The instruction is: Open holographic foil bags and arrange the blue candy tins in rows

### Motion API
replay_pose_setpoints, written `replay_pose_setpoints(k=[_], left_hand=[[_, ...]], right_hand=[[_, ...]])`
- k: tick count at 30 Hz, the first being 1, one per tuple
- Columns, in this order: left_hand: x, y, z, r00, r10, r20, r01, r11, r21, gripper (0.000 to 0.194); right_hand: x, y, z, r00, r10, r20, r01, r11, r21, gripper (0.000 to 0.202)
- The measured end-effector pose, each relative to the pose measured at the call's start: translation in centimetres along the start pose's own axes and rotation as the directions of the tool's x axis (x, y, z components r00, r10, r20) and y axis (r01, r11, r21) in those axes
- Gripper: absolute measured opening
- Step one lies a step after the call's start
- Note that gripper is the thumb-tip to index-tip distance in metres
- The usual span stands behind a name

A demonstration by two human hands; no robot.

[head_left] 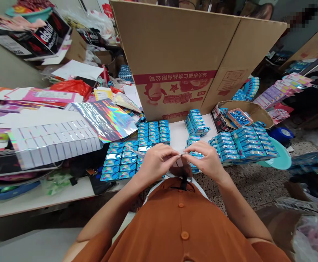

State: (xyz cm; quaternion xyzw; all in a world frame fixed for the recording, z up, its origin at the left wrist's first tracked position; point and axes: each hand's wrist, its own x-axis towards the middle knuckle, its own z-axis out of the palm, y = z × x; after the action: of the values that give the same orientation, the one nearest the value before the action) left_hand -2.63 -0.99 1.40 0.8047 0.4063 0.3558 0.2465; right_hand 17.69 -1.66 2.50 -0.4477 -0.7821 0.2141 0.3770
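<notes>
My left hand (pixel 159 160) and my right hand (pixel 205 158) meet in front of my chest, thumbs and forefingers pinched together. Between the fingertips runs a thin, pale strip (pixel 183 154), too small to name surely. A clear, shiny strip (pixel 134 150) sticks out to the left of my left hand; whether it is the same piece cannot be seen. Just beyond the hands, rows of small blue boxes (pixel 126 160) with round recesses lie on the white table (pixel 178 133). More blue boxes (pixel 246 143) are stacked to the right.
A large cardboard sheet (pixel 175 47) stands upright at the back. To the left lie label sheets (pixel 58 140) and a holographic sheet (pixel 101 118). At the right are an open carton (pixel 221 122), a pink tray (pixel 239 117) of small blue pieces and a turquoise basin (pixel 283 156).
</notes>
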Motion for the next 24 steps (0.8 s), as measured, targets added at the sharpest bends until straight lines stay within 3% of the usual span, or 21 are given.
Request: replay_pose_setpoints(k=[7,14,18,21,24], left_hand=[[0.1,0.5,0.0,1.0,0.024,0.019,-0.025,0.998,0.06,0.012],[0.1,0.7,0.0,0.996,0.069,0.053,-0.074,0.993,0.092,0.017],[0.1,0.7,0.1,0.996,0.058,0.074,-0.064,0.994,0.086,0.017],[0.0,0.8,0.1,0.997,0.032,0.076,-0.037,0.997,0.065,0.017],[-0.2,0.9,0.2,0.997,-0.004,0.071,0.0,0.998,0.063,0.018]], right_hand=[[0.0,-0.2,-0.3,0.974,-0.213,0.082,0.227,0.948,-0.224,0.016],[-0.3,0.2,-0.3,0.964,-0.255,0.075,0.266,0.917,-0.297,0.013],[-0.6,0.5,0.2,0.986,-0.155,0.066,0.163,0.976,-0.143,0.011],[-1.1,0.5,0.7,0.998,0.064,0.004,-0.064,0.996,0.06,0.018],[-1.9,0.3,1.4,0.954,0.3,0.005,-0.294,0.932,0.214,0.017]])
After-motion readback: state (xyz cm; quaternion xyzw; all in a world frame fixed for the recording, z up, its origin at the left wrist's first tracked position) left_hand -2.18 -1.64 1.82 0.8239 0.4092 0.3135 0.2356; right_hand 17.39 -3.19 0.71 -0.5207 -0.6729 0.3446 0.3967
